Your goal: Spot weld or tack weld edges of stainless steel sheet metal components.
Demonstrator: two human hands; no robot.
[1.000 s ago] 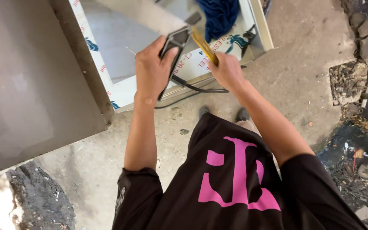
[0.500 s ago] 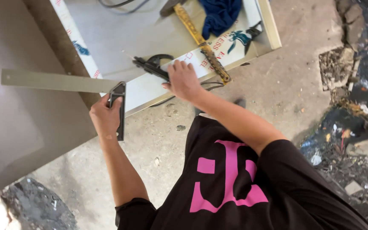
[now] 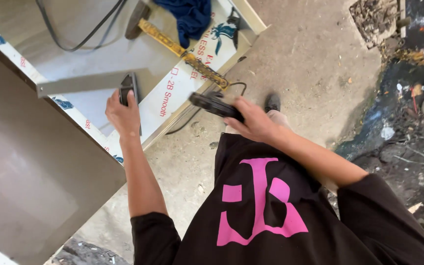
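Note:
My left hand (image 3: 122,115) grips the black handle of a metal try square (image 3: 128,88). Its flat steel blade (image 3: 82,83) reaches left over the stainless sheet (image 3: 99,105), which has printed protective film. My right hand (image 3: 253,120) is closed around a black-handled hand tool (image 3: 214,104), held just off the sheet's near edge above the concrete floor. What kind of tool it is I cannot tell. Both arms come from my black shirt with a pink print (image 3: 261,206).
A yellow-handled hammer (image 3: 182,51), a blue cloth (image 3: 190,17) and a black cable (image 3: 74,44) lie on the sheet. A large grey metal panel (image 3: 25,172) overlaps it at left. My shoe (image 3: 272,102) stands on the concrete; rubble and dark wet ground (image 3: 403,98) lie at right.
My right hand has taken the black tool from the sheet's edge and drawn it back. My left hand has carried the square from over the grey panel to the sheet.

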